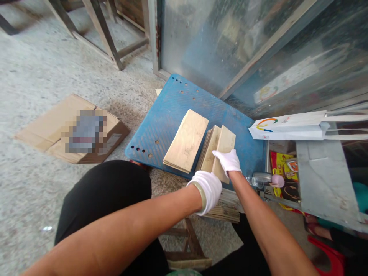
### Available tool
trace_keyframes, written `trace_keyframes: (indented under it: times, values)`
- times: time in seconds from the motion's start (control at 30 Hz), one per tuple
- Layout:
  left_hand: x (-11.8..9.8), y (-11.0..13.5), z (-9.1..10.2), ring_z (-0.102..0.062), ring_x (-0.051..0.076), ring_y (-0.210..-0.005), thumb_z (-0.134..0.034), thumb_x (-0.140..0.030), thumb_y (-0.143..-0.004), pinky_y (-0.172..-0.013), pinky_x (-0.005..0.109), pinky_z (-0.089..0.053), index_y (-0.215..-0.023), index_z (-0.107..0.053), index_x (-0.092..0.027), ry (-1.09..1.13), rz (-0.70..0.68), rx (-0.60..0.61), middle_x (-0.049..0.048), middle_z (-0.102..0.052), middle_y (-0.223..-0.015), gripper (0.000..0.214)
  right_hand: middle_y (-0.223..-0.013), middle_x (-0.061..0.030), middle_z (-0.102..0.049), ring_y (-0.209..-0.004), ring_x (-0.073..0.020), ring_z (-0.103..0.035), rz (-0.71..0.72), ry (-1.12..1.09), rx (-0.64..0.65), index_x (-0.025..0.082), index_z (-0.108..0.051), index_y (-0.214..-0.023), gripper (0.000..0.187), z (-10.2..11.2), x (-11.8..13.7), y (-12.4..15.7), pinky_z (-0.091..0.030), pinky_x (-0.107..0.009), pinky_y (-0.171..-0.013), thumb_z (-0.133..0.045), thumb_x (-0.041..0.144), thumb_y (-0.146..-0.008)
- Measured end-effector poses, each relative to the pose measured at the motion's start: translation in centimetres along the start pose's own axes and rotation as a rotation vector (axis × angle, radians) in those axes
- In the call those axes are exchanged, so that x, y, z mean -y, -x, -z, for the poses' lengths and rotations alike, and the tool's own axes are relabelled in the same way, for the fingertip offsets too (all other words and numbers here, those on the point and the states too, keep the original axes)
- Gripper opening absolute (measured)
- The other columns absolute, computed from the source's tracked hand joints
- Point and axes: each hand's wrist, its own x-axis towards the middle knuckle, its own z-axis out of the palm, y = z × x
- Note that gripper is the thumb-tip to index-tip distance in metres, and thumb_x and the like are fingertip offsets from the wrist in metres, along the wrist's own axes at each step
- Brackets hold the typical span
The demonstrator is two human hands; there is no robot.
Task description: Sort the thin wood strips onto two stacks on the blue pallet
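Both my hands wear white gloves. My right hand [229,160] is closed around the edge of a thin wooden board [225,140], with its thumb across the top face. My left hand [209,191] is curled at the near end of the same board; its fingertips are hidden from me. Just left of that board is a stack of similar boards [209,147], partly covered by it. Farther left, a second neat stack of boards [188,140] lies flat on the blue plastic tabletop [161,115]. Below my left hand, more stacked boards [224,212] show near my lap.
A cardboard box [57,130] with a blurred-out object on it sits on the floor at left. A white paper bag [287,126], a clear bottle [261,179] and a yellow-red packet [283,165] are at right. Framed glass panels [207,42] stand behind the tabletop.
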Motion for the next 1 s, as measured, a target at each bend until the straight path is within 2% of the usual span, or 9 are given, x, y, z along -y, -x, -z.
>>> trace_keyframes:
  times: [0.13, 0.2, 0.37, 0.5, 0.7, 0.87, 1.0]
  values:
    - [-0.5, -0.4, -1.7, -0.062, 0.039, -0.099, -0.075, -0.015, -0.062, -0.076, 0.054, -0.052, -0.103, -0.069, -0.004, -0.058, -0.141, 0.336, 0.023, -0.069, -0.098, 0.042, -0.126, -0.026, -0.055, -0.115, -0.0336, -0.056, -0.096, 0.061, 0.009, 0.003, -0.035, -0.137, 0.113, -1.2, 2.1, -1.0, -0.048, -0.039, -0.094, -0.077, 0.061, -0.05]
    - [-0.5, -0.4, -1.7, -0.062, 0.039, -0.1, -0.076, -0.016, -0.061, -0.075, 0.054, -0.052, -0.101, -0.069, -0.003, -0.057, -0.143, 0.391, 0.0222, -0.07, -0.095, 0.042, -0.127, -0.0277, -0.054, -0.118, -0.0343, -0.054, -0.127, 0.083, 0.005, 0.0, -0.031, -0.139, 0.117, -1.7, 2.8, -1.1, -0.047, -0.038, -0.096, -0.078, 0.059, -0.05]
    - [-0.5, 0.4, 0.0, -0.062, 0.036, -0.1, -0.073, -0.018, -0.069, -0.075, 0.049, -0.053, -0.113, -0.065, -0.002, -0.076, -0.143, 0.305, 0.0217, -0.067, -0.107, 0.047, -0.127, -0.0284, -0.053, -0.119, -0.0355, -0.053, -0.164, 0.122, -0.005, -0.003, -0.025, -0.142, 0.121, -2.5, 3.8, -1.0, -0.047, -0.039, -0.096, -0.076, 0.059, -0.051]
    - [-0.6, 0.8, 0.8, -0.061, 0.035, -0.102, -0.07, -0.018, -0.073, -0.078, 0.049, -0.053, -0.115, -0.064, -0.002, -0.062, -0.137, 0.327, 0.0202, -0.066, -0.111, 0.045, -0.127, -0.0289, -0.053, -0.12, -0.0355, -0.053, -0.165, 0.142, -0.009, -0.003, -0.024, -0.143, 0.121, -2.7, 4.1, -0.8, -0.048, -0.039, -0.095, -0.075, 0.061, -0.053]
    - [-0.7, 0.7, 0.4, -0.062, 0.034, -0.098, -0.074, -0.022, -0.071, -0.078, 0.047, -0.053, -0.103, -0.068, -0.001, -0.046, -0.114, 0.317, 0.0187, -0.069, -0.1, 0.039, -0.129, -0.0298, -0.05, -0.121, -0.0351, -0.051, -0.158, 0.165, -0.001, -0.002, -0.022, -0.144, 0.12, -3.0, 4.3, 0.0, -0.047, -0.04, -0.096, -0.071, 0.065, -0.057]
    - [-0.8, 0.3, -0.3, -0.061, 0.036, -0.1, -0.077, -0.023, -0.067, -0.078, 0.049, -0.051, -0.105, -0.068, -0.002, -0.048, -0.09, 0.326, 0.0221, -0.067, -0.105, 0.044, -0.131, -0.0309, -0.047, -0.122, -0.0363, -0.049, -0.168, 0.185, 0.009, -0.003, -0.017, -0.145, 0.121, -3.3, 4.6, 0.5, -0.045, -0.042, -0.097, -0.068, 0.067, -0.06]
    - [-0.9, 0.2, -0.6, -0.062, 0.036, -0.099, -0.075, -0.023, -0.069, -0.077, 0.05, -0.051, -0.105, -0.068, -0.003, -0.033, -0.075, 0.314, 0.0225, -0.067, -0.104, 0.042, -0.13, -0.0307, -0.047, -0.121, -0.0363, -0.05, -0.177, 0.197, 0.001, -0.002, -0.018, -0.145, 0.12, -3.3, 4.7, 0.6, -0.045, -0.042, -0.096, -0.067, 0.067, -0.06]
